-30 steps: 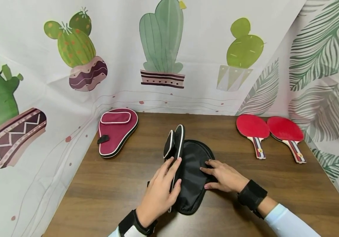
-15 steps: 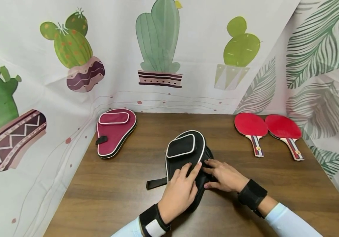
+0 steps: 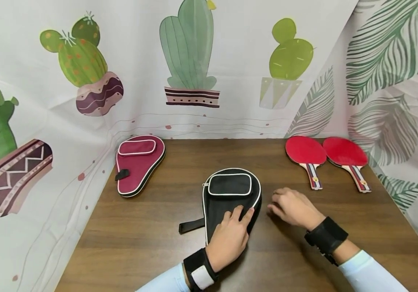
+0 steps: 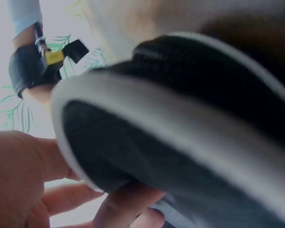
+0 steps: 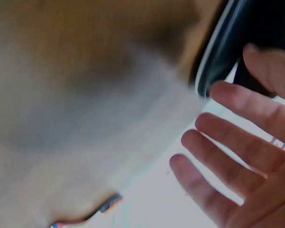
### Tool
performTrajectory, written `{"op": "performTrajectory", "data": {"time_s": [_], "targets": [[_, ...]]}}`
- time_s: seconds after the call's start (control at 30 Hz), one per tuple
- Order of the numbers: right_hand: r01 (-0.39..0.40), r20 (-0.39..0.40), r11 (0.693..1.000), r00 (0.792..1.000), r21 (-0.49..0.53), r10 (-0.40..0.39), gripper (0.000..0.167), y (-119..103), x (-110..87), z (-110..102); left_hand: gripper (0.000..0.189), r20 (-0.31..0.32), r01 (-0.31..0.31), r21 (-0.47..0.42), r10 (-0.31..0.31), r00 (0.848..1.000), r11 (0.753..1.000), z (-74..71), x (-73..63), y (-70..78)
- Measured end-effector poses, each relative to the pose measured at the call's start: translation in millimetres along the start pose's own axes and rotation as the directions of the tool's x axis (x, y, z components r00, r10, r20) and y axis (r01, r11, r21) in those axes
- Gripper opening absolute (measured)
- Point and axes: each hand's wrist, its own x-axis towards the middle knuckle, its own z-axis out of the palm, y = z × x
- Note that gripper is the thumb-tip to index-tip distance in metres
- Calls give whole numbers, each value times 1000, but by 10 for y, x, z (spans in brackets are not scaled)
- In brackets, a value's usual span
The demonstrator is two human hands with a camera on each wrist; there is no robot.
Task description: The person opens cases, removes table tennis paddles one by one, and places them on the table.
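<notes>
A black table tennis bat case [image 3: 227,190] with white piping and a front pocket lies flat on the table, its lid down. My left hand [image 3: 229,239] rests across its lower half, fingers spread over the cover. The left wrist view has the case's white-edged rim [image 4: 133,104] up close beside the fingers. A black strap [image 3: 191,226] sticks out from the case's left side. Just off the case's right edge, my right hand [image 3: 293,207] holds nothing. Its fingers look relaxed and apart in the right wrist view, near the case's edge.
A dark red bat case [image 3: 139,166] with a black strap lies at the back left. Two red table tennis bats, the left bat [image 3: 305,152] and the right bat [image 3: 345,153], lie at the back right. A printed cloth [image 3: 242,48] hangs behind the wooden table [image 3: 139,243].
The black case's raised lid has come down to the right, with my left hand following it. My right hand has left the case and moved right.
</notes>
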Motion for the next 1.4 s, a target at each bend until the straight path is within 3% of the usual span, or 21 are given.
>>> {"op": "performTrajectory", "data": {"time_s": [0.17,0.37,0.53,0.87,1.1,1.4], "targets": [[-90,-56,996,995,-26,88,23,11,83,-106,54,51,-45,13,44,998,999,55,14,-15],[-29,-63,998,997,50,32,43,-169,219,-47,38,128,-77,23,73,989,997,80,28,5],[23,-1,996,1000,90,-23,49,-313,284,48,35,142,-86,42,79,987,995,77,-12,26],[3,102,996,995,87,-12,63,-426,358,189,34,215,-115,40,104,971,993,-30,-189,-45],[-11,132,999,991,46,5,61,-445,676,269,34,232,-85,31,75,970,996,9,-49,-369],[-94,188,995,978,22,88,61,-257,1237,392,43,280,-90,-14,90,956,996,58,308,-924]]}}
